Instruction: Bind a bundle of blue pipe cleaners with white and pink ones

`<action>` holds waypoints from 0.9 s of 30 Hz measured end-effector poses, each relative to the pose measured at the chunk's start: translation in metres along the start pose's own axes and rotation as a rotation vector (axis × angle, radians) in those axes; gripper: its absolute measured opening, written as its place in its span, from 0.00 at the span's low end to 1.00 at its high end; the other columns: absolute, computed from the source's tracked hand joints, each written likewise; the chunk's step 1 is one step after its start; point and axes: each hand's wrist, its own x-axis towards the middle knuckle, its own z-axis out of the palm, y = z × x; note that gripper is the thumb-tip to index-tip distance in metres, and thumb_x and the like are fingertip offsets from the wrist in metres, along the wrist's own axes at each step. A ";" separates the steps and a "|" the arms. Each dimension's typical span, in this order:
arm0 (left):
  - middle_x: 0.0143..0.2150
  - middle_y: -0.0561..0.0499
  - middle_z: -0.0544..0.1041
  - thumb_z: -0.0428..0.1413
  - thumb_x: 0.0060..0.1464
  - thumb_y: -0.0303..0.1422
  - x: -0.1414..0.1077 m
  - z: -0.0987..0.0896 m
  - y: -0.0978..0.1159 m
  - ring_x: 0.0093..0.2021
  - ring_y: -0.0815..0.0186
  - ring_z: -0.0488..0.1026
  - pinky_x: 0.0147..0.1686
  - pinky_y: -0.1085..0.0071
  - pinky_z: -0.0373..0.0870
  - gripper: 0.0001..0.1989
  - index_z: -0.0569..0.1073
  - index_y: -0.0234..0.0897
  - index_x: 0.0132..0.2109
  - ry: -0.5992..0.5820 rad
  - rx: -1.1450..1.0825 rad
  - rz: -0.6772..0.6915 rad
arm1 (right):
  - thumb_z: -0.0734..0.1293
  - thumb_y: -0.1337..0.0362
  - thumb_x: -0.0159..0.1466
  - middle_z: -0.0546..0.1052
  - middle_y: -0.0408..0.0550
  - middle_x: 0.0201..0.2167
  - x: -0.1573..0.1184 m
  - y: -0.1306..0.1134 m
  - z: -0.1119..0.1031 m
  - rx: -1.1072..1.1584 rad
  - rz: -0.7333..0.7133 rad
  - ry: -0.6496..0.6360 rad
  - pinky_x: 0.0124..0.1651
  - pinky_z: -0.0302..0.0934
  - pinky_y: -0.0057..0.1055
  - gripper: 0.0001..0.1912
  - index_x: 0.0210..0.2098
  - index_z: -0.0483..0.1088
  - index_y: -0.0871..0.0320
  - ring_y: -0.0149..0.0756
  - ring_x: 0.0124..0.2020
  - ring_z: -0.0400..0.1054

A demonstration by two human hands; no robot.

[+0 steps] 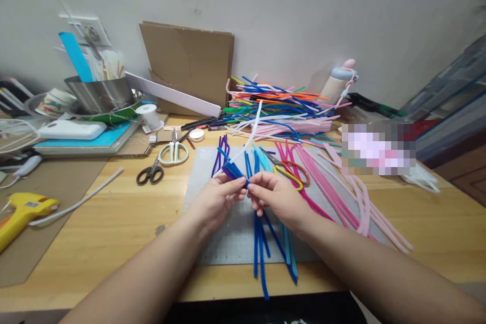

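My left hand (222, 197) is closed round a small bundle of blue and purple pipe cleaners (232, 170), held above the grey cutting mat (235, 243). A white pipe cleaner (255, 129) sticks up from behind the bundle. My right hand (276, 196) pinches at the bundle's right end, its fingertips meeting those of my left hand. Loose blue pipe cleaners (261, 258) lie beneath both hands and reach past the mat's front edge. Light blue ones (287, 248) lie just right of them, and purple ones (219, 154) lie behind my left hand.
Red-and-yellow-handled scissors (292, 174) lie by my right hand, near pink pipe cleaners (330, 187). At left are black scissors (151, 173), white-handled scissors (173, 152) and a yellow glue gun (28, 212). Behind stand a mixed pipe cleaner pile (281, 106), cardboard (190, 66) and a bottle (337, 83).
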 end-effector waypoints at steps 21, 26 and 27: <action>0.27 0.52 0.75 0.61 0.41 0.26 -0.001 -0.001 0.000 0.22 0.77 0.69 0.22 0.82 0.64 0.07 0.74 0.30 0.32 -0.043 0.009 -0.042 | 0.63 0.58 0.58 0.69 0.42 0.24 0.000 -0.001 -0.005 -0.143 -0.079 -0.066 0.15 0.57 0.20 0.10 0.33 0.64 0.59 0.25 0.19 0.63; 0.27 0.52 0.74 0.62 0.41 0.26 0.000 -0.001 -0.003 0.22 0.78 0.69 0.23 0.82 0.64 0.08 0.74 0.30 0.32 -0.041 -0.009 -0.018 | 0.62 0.58 0.59 0.65 0.37 0.15 0.000 -0.001 -0.004 -0.192 -0.089 -0.041 0.15 0.54 0.20 0.10 0.29 0.63 0.59 0.23 0.14 0.58; 0.27 0.52 0.74 0.62 0.41 0.26 0.000 0.000 -0.003 0.22 0.78 0.69 0.23 0.82 0.64 0.08 0.73 0.30 0.32 -0.042 -0.010 -0.014 | 0.62 0.58 0.59 0.65 0.37 0.15 0.000 -0.001 -0.004 -0.198 -0.089 -0.038 0.15 0.53 0.19 0.10 0.28 0.63 0.59 0.23 0.14 0.58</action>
